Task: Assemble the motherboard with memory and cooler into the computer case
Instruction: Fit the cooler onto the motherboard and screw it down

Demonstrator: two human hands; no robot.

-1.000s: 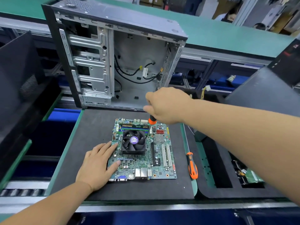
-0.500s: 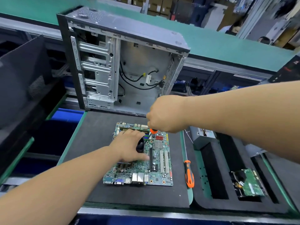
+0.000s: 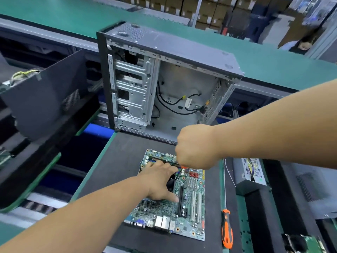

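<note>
Fastening cooler on motherboard (image 3: 189,201): my right hand (image 3: 196,147) fisted around screwdriver, left hand (image 3: 160,181) presses cooler, fingers straight. Next probably: seat tip squarely.

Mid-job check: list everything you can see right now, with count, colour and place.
motherboard: one, green, flat on the dark mat
cooler: one, black, on the board, mostly hidden under the left hand
computer case: one, grey and black, open, upright behind the mat
mat: one, dark grey, under the board
screwdriver: one, orange and black, lying right of the board
left hand: resting over the cooler
right hand: fisted round an orange-handled tool above the board's far edge
</note>
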